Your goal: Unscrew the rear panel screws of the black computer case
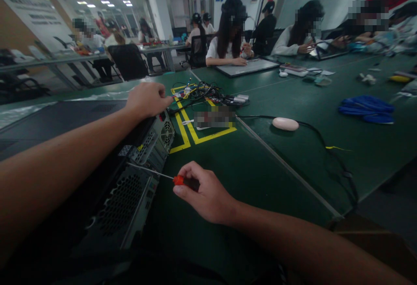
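Note:
A black desktop computer case [65,120] lies on the green table at the left, its rear panel facing right. My right hand [208,191] is closed around the red and dark handle of a screwdriver [178,180]. The long thin shaft reaches left to the rear panel, its tip near the panel's edge above a honeycomb vent [120,202]. Whether it sits in a screw is too small to tell. My left hand [146,98] rests at the far top corner of the case, near the power supply fan grille [167,132]. Its fingers are bent inward; what they grip, if anything, is hidden.
Beyond the case, tangled cables [208,91] and a partly blurred object [215,117] lie by yellow tape marks. A pale oval object [285,124], a black cable [325,144] and a blue bundle [366,107] lie rightward. Several people sit across the table.

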`<move>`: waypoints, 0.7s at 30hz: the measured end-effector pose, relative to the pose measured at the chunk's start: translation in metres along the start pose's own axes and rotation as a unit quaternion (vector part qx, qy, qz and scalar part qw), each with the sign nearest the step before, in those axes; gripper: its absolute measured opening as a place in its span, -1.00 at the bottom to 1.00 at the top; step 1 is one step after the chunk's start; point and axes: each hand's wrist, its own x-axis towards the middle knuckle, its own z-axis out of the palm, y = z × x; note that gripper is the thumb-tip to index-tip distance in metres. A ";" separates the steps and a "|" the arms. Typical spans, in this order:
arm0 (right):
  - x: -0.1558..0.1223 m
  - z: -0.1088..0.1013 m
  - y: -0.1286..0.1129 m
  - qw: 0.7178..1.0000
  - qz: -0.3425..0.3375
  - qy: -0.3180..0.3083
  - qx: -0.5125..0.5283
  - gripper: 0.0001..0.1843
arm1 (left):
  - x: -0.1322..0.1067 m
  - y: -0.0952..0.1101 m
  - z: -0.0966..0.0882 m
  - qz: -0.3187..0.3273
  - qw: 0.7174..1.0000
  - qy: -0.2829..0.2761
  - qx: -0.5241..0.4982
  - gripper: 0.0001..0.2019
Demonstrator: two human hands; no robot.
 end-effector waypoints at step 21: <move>0.000 -0.003 -0.005 0.995 -0.038 0.010 -0.089 -0.72 | -0.005 0.005 -0.006 -0.022 1.000 0.001 -0.013 -0.75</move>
